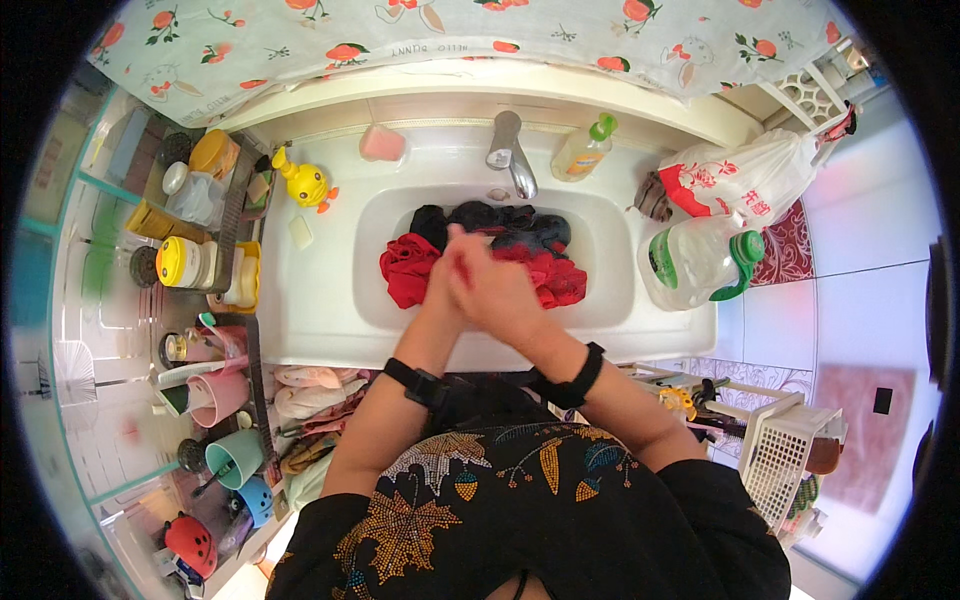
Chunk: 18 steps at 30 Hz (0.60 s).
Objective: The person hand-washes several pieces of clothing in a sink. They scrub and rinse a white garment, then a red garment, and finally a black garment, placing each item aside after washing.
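Observation:
Red cloth (409,268) and black cloth (476,215) lie bunched and wet-looking in the white washbasin (611,300). Over the cloth, my left hand (459,274) and my right hand (499,296) are pressed together, slightly blurred. A bit of red shows between or on them; whether it is a fold of the cloth cannot be told. Their fingers partly hide one another. Behind the basin stands a chrome faucet (510,150), its spout over the far rim. Both wrists wear black bands.
A pink soap bar (382,142), a yellow duck toy (306,182) and a pale soap piece (301,232) sit left on the counter. A pump bottle (581,154) and a large plastic jug (686,262) stand right. Crowded shelves (255,375) line the left; a plastic bag (765,169) hangs right.

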### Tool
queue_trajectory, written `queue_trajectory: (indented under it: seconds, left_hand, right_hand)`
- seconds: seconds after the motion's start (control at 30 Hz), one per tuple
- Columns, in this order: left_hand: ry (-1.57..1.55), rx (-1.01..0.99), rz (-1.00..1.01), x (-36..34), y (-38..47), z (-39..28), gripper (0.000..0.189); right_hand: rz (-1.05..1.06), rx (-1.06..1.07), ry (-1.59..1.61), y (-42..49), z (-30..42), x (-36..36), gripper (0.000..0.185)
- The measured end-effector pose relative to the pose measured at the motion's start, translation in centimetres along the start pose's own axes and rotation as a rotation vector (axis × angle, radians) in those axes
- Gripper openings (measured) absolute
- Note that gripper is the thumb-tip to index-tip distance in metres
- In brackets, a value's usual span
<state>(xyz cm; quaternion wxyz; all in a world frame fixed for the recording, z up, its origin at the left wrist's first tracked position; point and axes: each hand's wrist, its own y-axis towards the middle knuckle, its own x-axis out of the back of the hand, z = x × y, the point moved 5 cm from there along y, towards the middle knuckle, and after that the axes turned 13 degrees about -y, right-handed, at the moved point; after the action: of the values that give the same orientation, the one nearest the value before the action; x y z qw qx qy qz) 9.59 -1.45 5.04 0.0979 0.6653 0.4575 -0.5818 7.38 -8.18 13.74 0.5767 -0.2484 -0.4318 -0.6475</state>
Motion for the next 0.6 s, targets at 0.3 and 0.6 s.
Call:
queue_trajectory:
  seconds: [0.3,0.6]
  left_hand:
    - [-0.384,0.305,0.724,-3.3,0.7,1.2,0.036]
    - [-0.176,0.199,0.225,-2.5,0.9,1.3,0.035]
  right_hand:
    - [0.013,-0.245,-0.116,2.3,-3.3,-3.4,0.022]
    - [0.023,-0.245,-0.338,2.3,-1.8,-3.1,0.022]
